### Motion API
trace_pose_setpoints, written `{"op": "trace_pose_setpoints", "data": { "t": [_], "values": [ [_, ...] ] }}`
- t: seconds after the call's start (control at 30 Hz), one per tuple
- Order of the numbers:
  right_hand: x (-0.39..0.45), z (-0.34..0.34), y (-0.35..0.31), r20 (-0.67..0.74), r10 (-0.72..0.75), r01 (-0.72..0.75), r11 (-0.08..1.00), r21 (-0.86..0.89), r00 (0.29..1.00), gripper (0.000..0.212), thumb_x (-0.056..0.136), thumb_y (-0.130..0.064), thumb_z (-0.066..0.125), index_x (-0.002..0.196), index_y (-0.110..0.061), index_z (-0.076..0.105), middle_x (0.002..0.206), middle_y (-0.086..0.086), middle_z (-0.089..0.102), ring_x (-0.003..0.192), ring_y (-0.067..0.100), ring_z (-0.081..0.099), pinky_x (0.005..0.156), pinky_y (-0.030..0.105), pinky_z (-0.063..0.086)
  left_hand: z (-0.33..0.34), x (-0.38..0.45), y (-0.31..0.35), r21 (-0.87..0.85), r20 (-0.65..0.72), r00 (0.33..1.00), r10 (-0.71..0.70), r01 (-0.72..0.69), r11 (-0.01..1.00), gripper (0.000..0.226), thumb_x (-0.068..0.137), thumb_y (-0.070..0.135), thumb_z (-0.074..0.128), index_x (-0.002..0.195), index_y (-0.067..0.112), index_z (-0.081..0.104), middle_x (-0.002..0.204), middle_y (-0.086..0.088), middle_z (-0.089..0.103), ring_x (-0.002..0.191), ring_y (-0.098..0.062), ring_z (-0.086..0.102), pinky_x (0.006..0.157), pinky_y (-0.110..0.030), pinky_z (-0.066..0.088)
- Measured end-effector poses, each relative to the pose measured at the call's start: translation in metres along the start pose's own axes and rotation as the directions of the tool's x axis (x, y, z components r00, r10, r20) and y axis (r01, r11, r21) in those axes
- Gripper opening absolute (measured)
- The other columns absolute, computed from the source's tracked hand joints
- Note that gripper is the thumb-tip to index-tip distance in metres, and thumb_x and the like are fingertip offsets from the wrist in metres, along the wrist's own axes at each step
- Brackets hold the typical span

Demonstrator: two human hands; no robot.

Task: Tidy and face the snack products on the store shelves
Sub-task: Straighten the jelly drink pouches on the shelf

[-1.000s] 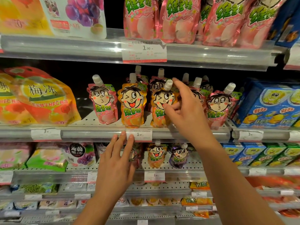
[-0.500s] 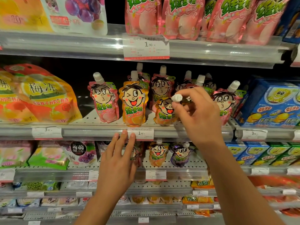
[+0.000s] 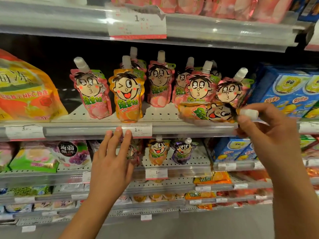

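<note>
1. An orange pouch (image 3: 207, 112) is being held sideways by the right hand (image 3: 269, 135), its white cap (image 3: 249, 114) pinched between thumb and fingertips; the pouch is blurred and hangs just over the front edge of the middle shelf (image 3: 189, 129), toward the shelf's right end.
2. The left hand (image 3: 112, 163) is kept spread, straight fingers pressed against the front rail beside the price tag (image 3: 138, 129); nothing is held by it.
3. A second orange pouch (image 3: 127, 97) is seen standing upright at the front edge near the shelf's middle, a pink pouch (image 3: 91, 94) to its left and more pink pouches (image 3: 198, 88) ranked to its right.
4. The step in hand is judged to be re-sorting: an orange pouch appears to have been lifted out of the pink row.
5. The likely next move: the pouch is to be turned upright, face forward, and set down by its orange twin, where a gap is seen to the right at the front edge.
6. Care is called for, since a cap pinch leaves the body free to swing and neighbours may be toppled.
</note>
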State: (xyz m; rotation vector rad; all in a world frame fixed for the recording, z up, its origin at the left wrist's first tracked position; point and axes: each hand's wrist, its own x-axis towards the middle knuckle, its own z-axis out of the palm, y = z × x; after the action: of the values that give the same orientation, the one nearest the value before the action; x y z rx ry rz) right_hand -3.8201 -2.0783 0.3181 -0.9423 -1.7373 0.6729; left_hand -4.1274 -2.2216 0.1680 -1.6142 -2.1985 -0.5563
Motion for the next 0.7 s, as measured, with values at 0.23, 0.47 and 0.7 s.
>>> {"op": "trace_pose_setpoints", "data": {
  "t": [0.23, 0.47, 0.7],
  "values": [
    [-0.018, -0.022, 0.018, 0.039, 0.000, -0.001, 0.999, 0.037, 0.999, 0.016, 0.091, -0.017, 0.065, 0.107, -0.016, 0.064, 0.090, -0.007, 0.070, 0.076, 0.015, 0.075, 0.074, 0.025, 0.061, -0.002, 0.001, 0.001, 0.006, 0.000, 1.000, 0.004, -0.004, 1.000, 0.081, 0.085, 0.032, 0.056, 0.159, 0.011, 0.032, 0.162, -0.019, 0.030, 0.150, -0.044, 0.026, 0.117, -0.056, 0.032],
    [-0.018, -0.035, 0.022, 0.058, -0.027, 0.025, 0.999, 0.035, 0.998, 0.016, 0.090, -0.017, 0.065, 0.105, -0.021, 0.065, 0.096, -0.003, 0.069, 0.077, 0.019, 0.075, 0.074, 0.025, 0.061, -0.001, 0.002, 0.002, 0.000, -0.002, 1.000, -0.004, 0.004, 1.000, 0.074, 0.090, 0.038, 0.040, 0.158, 0.011, 0.035, 0.160, -0.020, 0.031, 0.149, -0.045, 0.028, 0.115, -0.056, 0.034],
    [-0.010, -0.045, 0.017, -0.061, 0.007, -0.003, 0.997, 0.074, 0.998, 0.015, 0.092, -0.022, 0.067, 0.104, -0.015, 0.067, 0.090, 0.007, 0.069, 0.059, 0.017, 0.065, 0.061, 0.022, 0.055, -0.001, 0.002, 0.000, 0.017, -0.004, 1.000, -0.002, 0.002, 1.000, 0.075, 0.088, 0.034, 0.046, 0.159, 0.012, 0.033, 0.161, -0.019, 0.030, 0.149, -0.045, 0.028, 0.113, -0.057, 0.035]
  ]
}}
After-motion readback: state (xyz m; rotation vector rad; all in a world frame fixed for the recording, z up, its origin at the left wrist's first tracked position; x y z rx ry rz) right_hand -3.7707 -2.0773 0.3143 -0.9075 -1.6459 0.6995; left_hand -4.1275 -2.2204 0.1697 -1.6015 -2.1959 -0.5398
